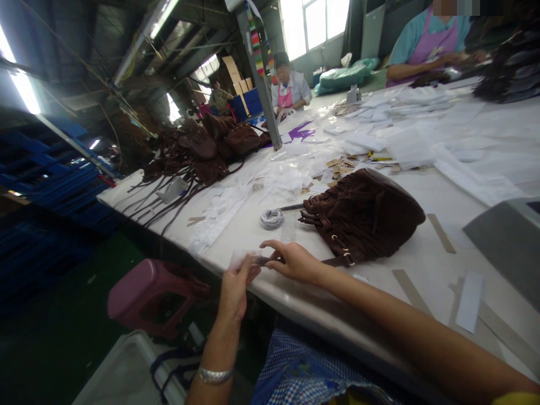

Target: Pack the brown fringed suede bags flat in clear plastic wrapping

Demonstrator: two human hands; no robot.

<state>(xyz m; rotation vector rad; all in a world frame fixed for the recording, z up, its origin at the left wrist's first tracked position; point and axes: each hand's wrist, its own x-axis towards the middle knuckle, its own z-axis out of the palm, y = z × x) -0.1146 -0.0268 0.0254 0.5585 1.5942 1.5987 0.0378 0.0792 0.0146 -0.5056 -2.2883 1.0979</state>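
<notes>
A brown fringed suede bag [367, 211] lies on the white table [422, 264], its strap [333, 261] running toward me along the near edge. My right hand [291, 260] pinches the strap's end. My left hand [236, 284], a silver bracelet on its wrist, pinches a thin clear wrapping piece [242, 257] at that same strap end. Both hands meet at the table's edge. A grey roll of cord or tape [272, 218] sits just beyond them.
A heap of brown bags [211, 149] with long straps lies at the far left. White paper sheets and tags [400, 135] litter the table. A pink stool [147, 292] stands below left. A grey box [506, 242] sits at right. Two other people work at the far side.
</notes>
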